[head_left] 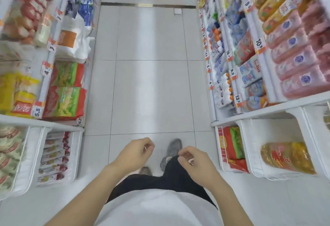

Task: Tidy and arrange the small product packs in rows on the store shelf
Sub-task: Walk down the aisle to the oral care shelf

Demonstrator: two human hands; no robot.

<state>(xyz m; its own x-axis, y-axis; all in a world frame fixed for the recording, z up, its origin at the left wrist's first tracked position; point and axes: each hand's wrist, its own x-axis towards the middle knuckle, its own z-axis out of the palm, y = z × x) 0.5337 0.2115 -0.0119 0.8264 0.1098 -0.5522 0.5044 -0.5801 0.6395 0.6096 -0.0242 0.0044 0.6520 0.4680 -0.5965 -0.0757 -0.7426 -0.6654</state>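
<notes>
1. Left shelves (44, 120): red-and-green packs (65, 100) stacked on the lower tier; small sachets (53, 158) in rows in a white bin (78, 152) nearest the camera.
2. Left hand (133, 151): loosely curled, empty, over the floor (151, 65).
3. Right hand (193, 161): loosely curled, empty, above a dark trouser leg (171, 172); grey shoe (172, 148) just beyond.
4. Right shelves (267, 109): pink packs (294, 67) in rows up top; orange-and-red packs (287, 158) in a lower bin.

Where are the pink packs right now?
In the head view the pink packs sit in stacked rows on the upper right shelf, just right of the 10.9 price tag and above the white bin of orange packs.
</notes>
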